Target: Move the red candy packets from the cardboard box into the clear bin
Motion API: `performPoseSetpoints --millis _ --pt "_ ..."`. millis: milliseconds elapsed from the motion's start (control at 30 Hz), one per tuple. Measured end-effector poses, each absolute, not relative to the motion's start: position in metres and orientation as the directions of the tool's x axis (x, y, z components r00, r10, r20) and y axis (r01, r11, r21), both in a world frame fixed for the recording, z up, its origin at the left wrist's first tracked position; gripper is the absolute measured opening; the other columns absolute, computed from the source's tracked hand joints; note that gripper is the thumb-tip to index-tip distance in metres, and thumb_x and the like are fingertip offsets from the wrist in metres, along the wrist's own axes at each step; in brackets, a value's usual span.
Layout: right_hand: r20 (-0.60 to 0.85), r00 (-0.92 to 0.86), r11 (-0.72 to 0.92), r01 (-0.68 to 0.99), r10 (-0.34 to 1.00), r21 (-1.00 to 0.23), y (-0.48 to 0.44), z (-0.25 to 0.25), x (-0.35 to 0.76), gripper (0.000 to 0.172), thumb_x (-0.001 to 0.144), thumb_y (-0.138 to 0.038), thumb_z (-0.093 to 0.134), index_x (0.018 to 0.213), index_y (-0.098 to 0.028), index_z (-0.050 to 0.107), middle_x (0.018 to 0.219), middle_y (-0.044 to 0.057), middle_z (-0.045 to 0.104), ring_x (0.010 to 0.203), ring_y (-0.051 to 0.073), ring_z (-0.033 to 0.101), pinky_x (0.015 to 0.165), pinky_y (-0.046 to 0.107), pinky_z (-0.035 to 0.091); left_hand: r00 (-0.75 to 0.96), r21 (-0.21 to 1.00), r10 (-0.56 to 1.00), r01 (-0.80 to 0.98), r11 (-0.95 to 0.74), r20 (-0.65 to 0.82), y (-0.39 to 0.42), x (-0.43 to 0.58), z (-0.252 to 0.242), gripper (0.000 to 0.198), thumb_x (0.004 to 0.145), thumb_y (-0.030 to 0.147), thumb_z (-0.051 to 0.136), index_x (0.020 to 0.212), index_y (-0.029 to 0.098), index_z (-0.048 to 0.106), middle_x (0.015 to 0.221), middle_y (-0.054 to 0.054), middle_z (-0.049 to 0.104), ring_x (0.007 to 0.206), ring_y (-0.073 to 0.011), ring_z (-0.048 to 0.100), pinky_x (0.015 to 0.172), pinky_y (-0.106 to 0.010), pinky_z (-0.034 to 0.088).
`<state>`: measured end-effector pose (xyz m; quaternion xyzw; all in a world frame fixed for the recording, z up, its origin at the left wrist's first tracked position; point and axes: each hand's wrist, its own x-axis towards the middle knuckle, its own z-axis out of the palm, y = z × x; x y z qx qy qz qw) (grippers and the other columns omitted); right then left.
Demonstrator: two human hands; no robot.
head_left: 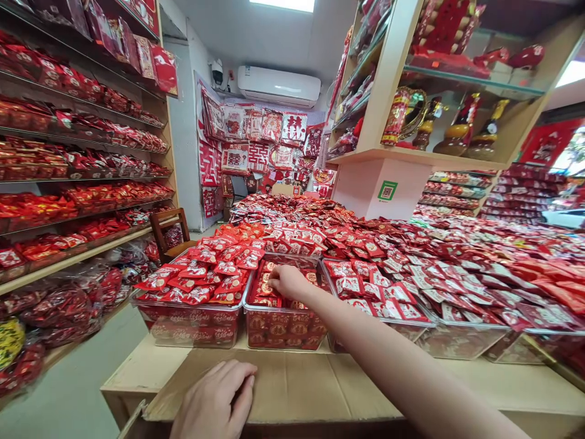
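Observation:
My right hand [291, 284] reaches into the middle clear plastic bin [287, 329]. Its fingers are curled together at the small red packets with gold print [265, 285]; the fingertips are partly hidden among them. Low in the view, my left hand [216, 399] rests on a brown cardboard flap [301, 384]. That hand is loosely bent, thumb a little apart from the fingers, with nothing visible in it. To the left stands a clear bin [192, 323] heaped with red packets [196, 271]. Another bin of red and white packets [370, 286] is on the right, partly behind my forearm.
More packets [457, 262] cover the display behind and to the right. A pale wooden counter [141, 369] runs under the bins. Shelves of red goods [82, 158] line the left wall, near a wooden chair [171, 231]. An overhanging cabinet [425, 155] stands at upper right.

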<state>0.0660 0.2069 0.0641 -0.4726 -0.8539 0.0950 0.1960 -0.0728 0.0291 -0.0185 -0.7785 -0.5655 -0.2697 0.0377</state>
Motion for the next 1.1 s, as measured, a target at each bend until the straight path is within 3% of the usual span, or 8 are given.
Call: performPoseSetpoints --millis 267,400,533,633,733,867,1000,1100 --pt "0.374 -0.584 0.683 0.508 0.721 -0.525 0.119 0.109 0.136 0.021 0.077 -0.026 0.050 0.082 -0.011 0.063 0.076 -0.002 0.062 0.072 0.009 0.057 0.069 0.020 0.040 0.221 0.253 0.880 0.903 -0.348 0.421 0.033 -0.071 -0.020 0.023 0.082 0.035 0.043 0.092 0.023 0.060 0.092 -0.003 0.070 0.086 -0.0208 0.062 0.074 -0.030 0.045" --pt "-0.174 -0.912 0.438 0.338 0.372 -0.833 0.049 0.074 0.188 0.020 0.078 -0.022 0.045 0.078 -0.015 0.065 0.063 -0.006 0.062 0.060 0.006 0.059 0.055 0.016 0.042 0.202 0.248 0.890 0.914 -0.321 0.408 0.039 -0.068 -0.024 0.026 0.080 0.039 0.042 0.092 0.023 0.060 0.092 -0.004 0.070 0.085 -0.0229 0.063 0.073 -0.032 0.044" --pt "-0.380 -0.817 0.627 0.577 0.434 -0.523 -0.001 -0.039 0.206 0.017 0.061 -0.032 0.064 0.068 -0.016 0.067 0.050 -0.001 0.062 0.042 0.013 0.054 0.037 0.020 0.035 0.211 0.213 0.864 0.917 -0.337 0.458 0.040 -0.066 -0.024 0.027 0.079 0.039 0.042 0.092 0.023 0.060 0.091 -0.003 0.070 0.083 -0.0223 0.063 0.073 -0.032 0.045" --pt "-0.344 -0.736 0.685 0.673 0.583 -0.280 -0.022 -0.110 0.195 0.051 0.044 -0.038 0.073 0.087 -0.011 0.065 0.073 0.012 0.068 0.060 0.024 0.062 0.044 0.028 0.043 0.218 0.226 0.859 0.908 -0.353 0.464 0.040 -0.066 -0.025 0.028 0.080 0.040 0.041 0.092 0.022 0.060 0.091 -0.004 0.069 0.084 -0.0213 0.062 0.075 -0.031 0.045" --pt "-0.384 -0.713 0.666 0.695 0.587 -0.271 -0.039 -0.139 0.179 0.065 0.052 -0.040 0.068 0.108 -0.010 0.055 0.101 0.018 0.062 0.085 0.033 0.059 0.056 0.037 0.049 0.214 0.229 0.856 0.907 -0.352 0.470 0.040 -0.067 -0.027 0.032 0.080 0.043 0.040 0.092 0.021 0.060 0.091 -0.003 0.069 0.084 -0.0216 0.062 0.075 -0.032 0.044" --pt "-0.459 -0.662 0.658 0.727 0.593 -0.198 -0.049 -0.143 0.166 0.026 0.072 -0.025 0.054 0.092 -0.010 0.062 0.088 0.018 0.065 0.086 0.030 0.056 0.065 0.041 0.048 0.234 0.215 0.857 0.907 -0.362 0.459 0.042 -0.068 -0.030 0.037 0.079 0.047 0.038 0.094 0.021 0.059 0.092 0.000 0.068 0.085 -0.0215 0.061 0.077 -0.031 0.043" --pt "-0.531 -0.669 0.701 0.690 0.520 -0.182 -0.039 -0.127 0.167 0.020 0.067 -0.022 0.060 0.084 -0.012 0.062 0.078 0.014 0.065 0.081 0.028 0.059 0.068 0.039 0.047 0.221 0.243 0.866 0.902 -0.356 0.449 0.043 -0.069 -0.032 0.036 0.080 0.046 0.037 0.093 0.020 0.058 0.094 0.000 0.067 0.086 -0.0216 0.060 0.080 -0.032 0.043" --pt "-0.543 -0.679 0.499 0.733 0.494 -0.463 -0.020 -0.093 0.169 0.020 0.067 -0.029 0.062 0.082 -0.016 0.060 0.074 0.008 0.065 0.071 0.023 0.060 0.060 0.032 0.046 0.168 0.325 0.874 0.883 -0.339 0.455 0.040 -0.068 -0.029 0.035 0.079 0.045 0.041 0.091 0.020 0.061 0.093 -0.002 0.068 0.087 -0.0239 0.061 0.083 -0.034 0.043"
